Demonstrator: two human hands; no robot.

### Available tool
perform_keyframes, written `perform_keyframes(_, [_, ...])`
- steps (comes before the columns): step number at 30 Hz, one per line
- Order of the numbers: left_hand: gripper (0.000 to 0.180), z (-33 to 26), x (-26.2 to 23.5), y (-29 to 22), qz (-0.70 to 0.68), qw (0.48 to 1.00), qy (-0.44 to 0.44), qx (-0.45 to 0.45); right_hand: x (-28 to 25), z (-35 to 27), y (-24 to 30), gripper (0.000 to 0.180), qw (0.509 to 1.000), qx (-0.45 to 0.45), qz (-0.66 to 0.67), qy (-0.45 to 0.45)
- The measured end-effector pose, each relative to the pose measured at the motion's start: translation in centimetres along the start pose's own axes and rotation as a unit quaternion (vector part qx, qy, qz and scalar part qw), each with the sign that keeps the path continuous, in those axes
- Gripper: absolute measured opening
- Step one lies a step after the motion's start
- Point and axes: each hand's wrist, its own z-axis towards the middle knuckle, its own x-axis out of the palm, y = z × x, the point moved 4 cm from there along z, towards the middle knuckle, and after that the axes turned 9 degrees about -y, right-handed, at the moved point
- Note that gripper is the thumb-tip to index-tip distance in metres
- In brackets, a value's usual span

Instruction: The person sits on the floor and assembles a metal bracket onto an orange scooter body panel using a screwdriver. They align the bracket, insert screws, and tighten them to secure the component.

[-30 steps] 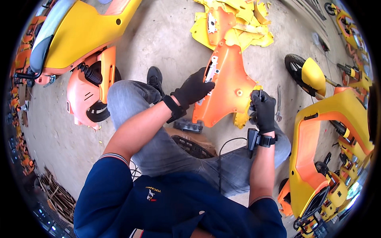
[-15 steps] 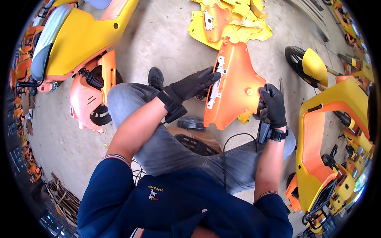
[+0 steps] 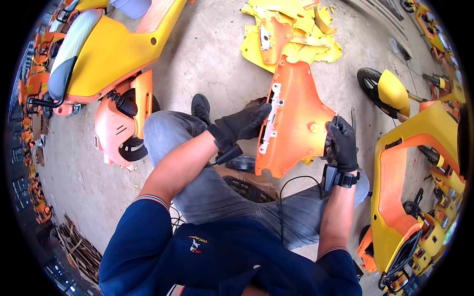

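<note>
Concrete floor [image 3: 217, 54] strewn with yellow panels [image 3: 296, 29] frames the seated person, whose gloved left hand [image 3: 244, 123] and right hand [image 3: 340, 143] now clamp the orange scooter panel [image 3: 296, 123] by its edges, lifted higher and squarer than a moment ago.

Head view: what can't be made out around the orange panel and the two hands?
- Far face of the orange panel: turned away in the head view.
- Right hand: its fingers hide whatever slim tool it may hold at the panel's edge.
- Left hand: the glove and the white bracket hide its fingertips.
- Dark object under the panel: cut off by forearm and panel.
</note>
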Motion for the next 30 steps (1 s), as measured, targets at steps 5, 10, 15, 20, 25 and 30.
perform_keyframes(5, [0.074, 0.0, 0.9, -1.3, -0.012, 0.998, -0.052, 0.012, 0.6, 0.4, -0.6, 0.016, 0.999, -0.027, 0.021, -0.017])
perform_keyframes(10, [0.075, 0.6, 0.9, -1.6, 0.047, 0.987, -0.132, 0.081, -0.1, 0.6, 1.0, 0.021, 0.992, -0.066, 0.043, -0.103])
perform_keyframes(15, [0.074, 1.2, -0.8, -0.6, 0.178, 0.963, -0.169, 0.107, 1.0, -0.2, 1.6, 0.019, 0.996, -0.039, 0.055, -0.054])
perform_keyframes(20, [0.077, 1.3, -0.3, -0.4, 0.193, 0.961, -0.155, 0.119, 3.9, -0.8, 1.3, 0.020, 0.998, -0.018, 0.064, -0.016])
perform_keyframes(25, [0.073, 1.3, 0.3, -0.4, 0.176, 0.965, -0.150, 0.127, 4.6, -0.5, 0.4, 0.027, 0.997, 0.014, 0.074, 0.020])
perform_keyframes(30, [0.074, 1.5, 0.5, -0.1, 0.176, 0.969, -0.119, 0.127, 5.7, -1.3, 1.2, 0.024, 0.996, 0.025, 0.082, 0.020])
